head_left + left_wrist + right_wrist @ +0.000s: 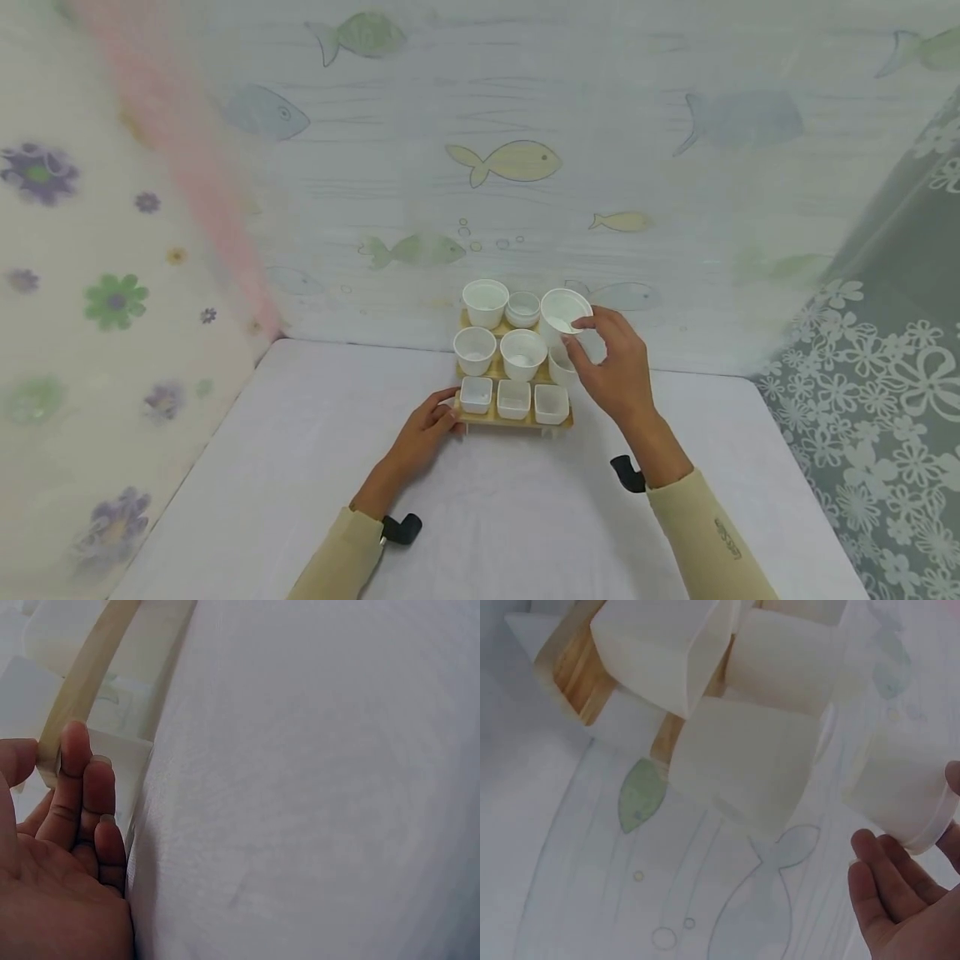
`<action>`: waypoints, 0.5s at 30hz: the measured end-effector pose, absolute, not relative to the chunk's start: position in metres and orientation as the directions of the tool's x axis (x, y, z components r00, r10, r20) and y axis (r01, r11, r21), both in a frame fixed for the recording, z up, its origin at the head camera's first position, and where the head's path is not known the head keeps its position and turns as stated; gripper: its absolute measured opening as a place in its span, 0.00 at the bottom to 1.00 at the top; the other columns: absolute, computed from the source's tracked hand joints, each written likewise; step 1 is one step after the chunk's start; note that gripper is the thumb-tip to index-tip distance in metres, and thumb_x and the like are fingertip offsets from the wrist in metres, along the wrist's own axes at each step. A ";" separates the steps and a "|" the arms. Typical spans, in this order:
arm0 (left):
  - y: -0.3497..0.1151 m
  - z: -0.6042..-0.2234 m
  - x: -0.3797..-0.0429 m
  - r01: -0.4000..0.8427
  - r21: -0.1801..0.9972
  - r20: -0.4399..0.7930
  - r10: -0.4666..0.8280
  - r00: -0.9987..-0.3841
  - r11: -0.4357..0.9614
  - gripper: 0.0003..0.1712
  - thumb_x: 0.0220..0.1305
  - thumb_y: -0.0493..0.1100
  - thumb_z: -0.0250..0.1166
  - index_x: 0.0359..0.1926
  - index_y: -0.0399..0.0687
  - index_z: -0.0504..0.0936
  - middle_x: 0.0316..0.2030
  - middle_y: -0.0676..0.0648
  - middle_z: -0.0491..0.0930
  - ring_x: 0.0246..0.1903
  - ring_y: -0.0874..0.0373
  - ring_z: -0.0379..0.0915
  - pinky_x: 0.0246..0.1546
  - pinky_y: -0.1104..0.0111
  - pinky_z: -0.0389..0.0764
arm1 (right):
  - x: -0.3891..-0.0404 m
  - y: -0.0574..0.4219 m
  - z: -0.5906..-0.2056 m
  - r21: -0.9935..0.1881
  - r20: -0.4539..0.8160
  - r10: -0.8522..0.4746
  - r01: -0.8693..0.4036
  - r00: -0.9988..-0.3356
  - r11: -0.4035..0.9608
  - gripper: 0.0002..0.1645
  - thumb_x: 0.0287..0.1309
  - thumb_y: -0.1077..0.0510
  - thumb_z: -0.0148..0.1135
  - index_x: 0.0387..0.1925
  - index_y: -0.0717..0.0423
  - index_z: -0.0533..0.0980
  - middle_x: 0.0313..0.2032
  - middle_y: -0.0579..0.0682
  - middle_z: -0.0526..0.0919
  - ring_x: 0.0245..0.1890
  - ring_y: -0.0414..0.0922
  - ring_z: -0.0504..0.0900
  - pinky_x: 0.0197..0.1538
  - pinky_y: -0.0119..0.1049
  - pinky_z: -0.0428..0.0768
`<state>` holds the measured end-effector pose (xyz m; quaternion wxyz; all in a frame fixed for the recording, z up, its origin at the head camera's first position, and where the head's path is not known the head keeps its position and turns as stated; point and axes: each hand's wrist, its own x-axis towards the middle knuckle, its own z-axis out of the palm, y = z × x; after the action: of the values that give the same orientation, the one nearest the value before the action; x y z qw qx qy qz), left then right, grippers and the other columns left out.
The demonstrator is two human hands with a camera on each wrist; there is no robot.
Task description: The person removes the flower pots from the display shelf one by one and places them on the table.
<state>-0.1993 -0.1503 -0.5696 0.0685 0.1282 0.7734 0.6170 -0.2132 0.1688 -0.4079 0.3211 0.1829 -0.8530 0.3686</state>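
A three-tier wooden stand (501,422) bears several white plastic cups. My left hand (422,432) grips its front left corner, with thumb and fingertips on the wooden edge (75,694). My right hand (621,367) holds a round white cup (564,308) by its rim at the right of the top tier; the right wrist view shows this cup (900,787) tilted. On the top tier stand another round cup (485,305) and a smaller white bowl (522,310). Round cups (523,357) fill the middle tier, the rightmost partly hidden by my right hand. Square cups (513,400) line the front tier.
The stand is on a table with a white cloth (315,467), close to a fish-patterned curtain (360,183) behind. A flowered curtain (97,375) hangs at the left, a grey lace-like one (892,400) at the right. Black wrist mounts (402,529) show at both wrists.
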 end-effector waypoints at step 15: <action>-0.150 -0.567 -0.198 0.112 0.971 0.050 0.280 -0.959 0.213 0.26 0.83 0.48 0.57 0.77 0.53 0.68 0.39 0.43 0.87 0.44 0.50 0.83 0.56 0.69 0.73 | -0.179 0.149 -0.420 -0.533 0.674 -0.115 -0.588 -0.730 0.609 0.13 0.59 0.62 0.78 0.43 0.57 0.83 0.59 0.55 0.83 0.62 0.54 0.82 0.63 0.56 0.80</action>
<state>-0.1976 -0.1502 -0.5673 0.0680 0.1264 0.7758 0.6145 -0.1792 0.1486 -0.4200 0.3033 0.2081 -0.8441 0.3902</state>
